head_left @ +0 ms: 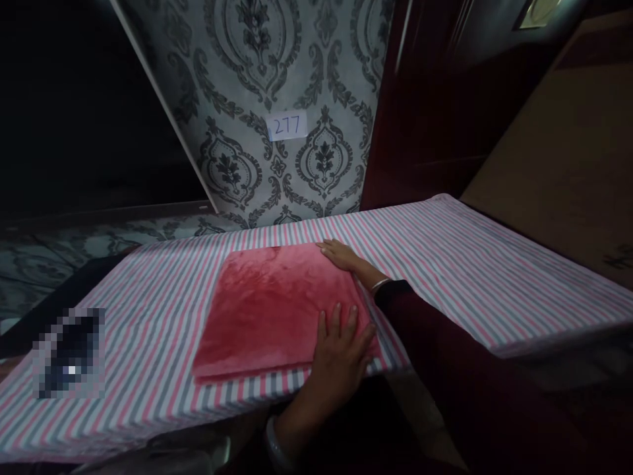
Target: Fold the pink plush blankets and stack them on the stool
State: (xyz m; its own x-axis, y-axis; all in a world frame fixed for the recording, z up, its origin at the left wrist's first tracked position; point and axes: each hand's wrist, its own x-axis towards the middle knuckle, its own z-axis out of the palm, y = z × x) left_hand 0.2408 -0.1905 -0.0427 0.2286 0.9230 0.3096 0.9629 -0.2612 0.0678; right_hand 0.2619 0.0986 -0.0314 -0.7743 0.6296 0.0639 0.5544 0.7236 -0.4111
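A folded pink plush cloth (262,310) lies flat in a neat rectangle on a striped sheet (163,330). Its kind, blanket or towel, I cannot make out. My left hand (341,349) rests on the near right corner, palm down with fingers spread. At the far right corner, my right hand (339,254) lies flat along the cloth's edge, fingers stretched out. Both hands touch the cloth without gripping it. Layered folds show along the near edge.
Behind the striped surface is a patterned wall (237,171) with a paper label (287,125) reading 277. A large dark screen (89,112) stands at left. On the right are a dark red door-like panel (430,119) and a brown board (568,152). A pixelated patch (69,353) hides something at left.
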